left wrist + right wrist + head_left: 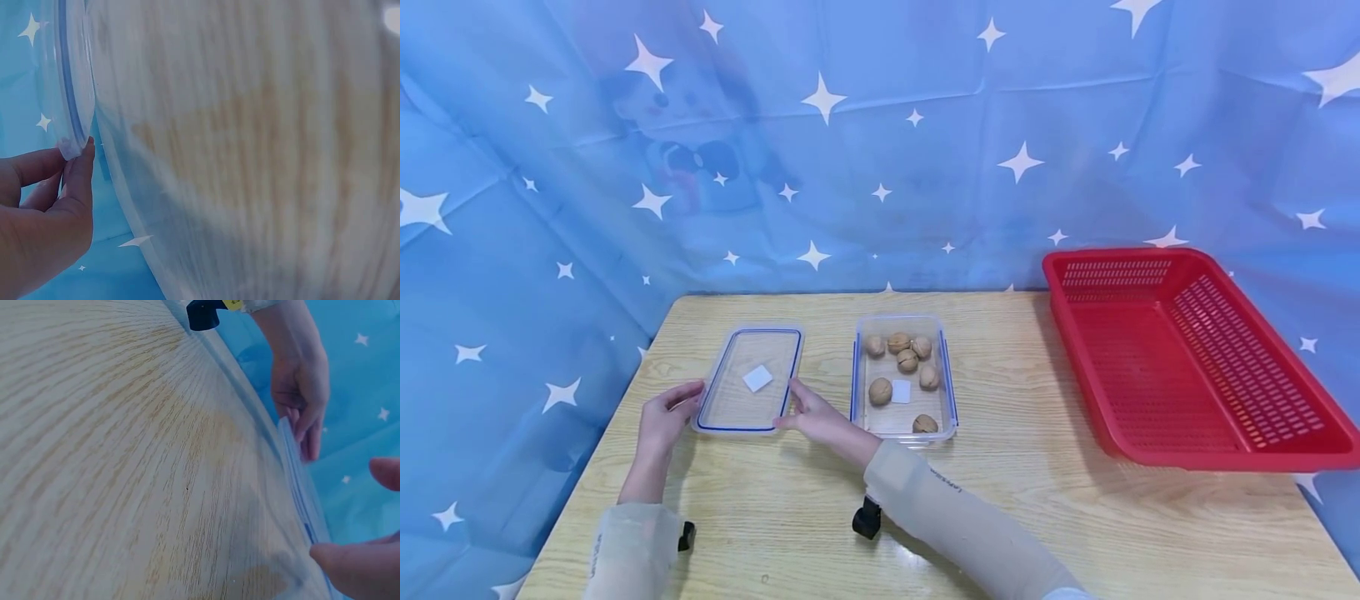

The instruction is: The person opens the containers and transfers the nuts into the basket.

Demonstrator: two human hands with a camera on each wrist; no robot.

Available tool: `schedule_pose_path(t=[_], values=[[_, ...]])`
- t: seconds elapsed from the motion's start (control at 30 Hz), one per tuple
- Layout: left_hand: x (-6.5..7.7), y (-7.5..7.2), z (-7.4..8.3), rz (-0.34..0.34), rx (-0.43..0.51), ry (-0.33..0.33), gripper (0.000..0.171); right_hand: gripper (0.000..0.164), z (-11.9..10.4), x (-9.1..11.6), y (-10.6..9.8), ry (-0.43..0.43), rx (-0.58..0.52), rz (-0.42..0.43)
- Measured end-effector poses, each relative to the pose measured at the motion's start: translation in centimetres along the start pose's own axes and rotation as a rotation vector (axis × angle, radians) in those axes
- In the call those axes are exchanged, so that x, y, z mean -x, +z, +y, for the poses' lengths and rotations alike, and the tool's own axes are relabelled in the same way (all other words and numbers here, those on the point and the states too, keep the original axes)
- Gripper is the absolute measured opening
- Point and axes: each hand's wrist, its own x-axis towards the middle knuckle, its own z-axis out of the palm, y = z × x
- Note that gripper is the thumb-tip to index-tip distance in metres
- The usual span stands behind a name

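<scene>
A clear rectangular lid [745, 350] with a blue seal has a small white square [757, 378] at its middle. My left hand [662, 417] pinches its near left corner between thumb and fingers; the left wrist view shows this grip on the lid's edge [74, 94]. At the opposite side, my right hand [823, 421] holds the lid's right edge near the front corner, thumb at the rim. The right wrist view shows the lid [297, 475] raised off the table. To its right stands a clear container [904, 435] with blue-edged sides, several walnuts [880, 392] and a white square [901, 392] inside.
A large red plastic basket [1150, 454] with perforated sides stands at the right of the wooden table [760, 517]. Behind and to the left hangs a blue curtain [895, 150] with white stars. Black wrist devices [867, 518] sit under the sleeves.
</scene>
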Motion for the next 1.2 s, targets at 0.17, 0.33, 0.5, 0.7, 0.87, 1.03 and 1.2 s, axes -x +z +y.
schedule_pose_path(t=[0.17, 0.33, 0.5, 0.7, 0.87, 1.03, 1.2], values=[[-0.1, 0.1, -0.3, -0.006, -0.031, 0.02, 0.041, 0.081, 0.0, 0.0, 0.1, 0.006, 0.019, 0.001], [-0.1, 0.1, -0.4, -0.007, -0.054, 0.018, 0.042, 0.08, 0.2, -0.1, 0.1, 0.009, 0.023, 0.0], [0.0, 0.2, -0.5, -0.004, -0.053, 0.005, 0.042, 0.08, 0.3, -0.1, 0.2, 0.009, 0.026, 0.003], [0.1, 0.2, -0.3, -0.007, -0.027, -0.002, 0.044, 0.081, 0.4, -0.1, 0.1, 0.001, 0.035, 0.006], [0.2, 0.0, 0.1, -0.036, 0.023, 0.018, 0.047, 0.084, 0.3, 0.1, 0.0, -0.005, 0.055, 0.031], [0.4, -0.2, 0.7, -0.059, 0.045, 0.031, 0.048, 0.083, -0.1, 0.4, -0.3, -0.036, 0.051, 0.056], [0.6, -0.1, 1.6, -0.052, 0.021, 0.058, 0.047, 0.079, -0.7, 0.7, -0.8, -0.072, 0.027, 0.041]])
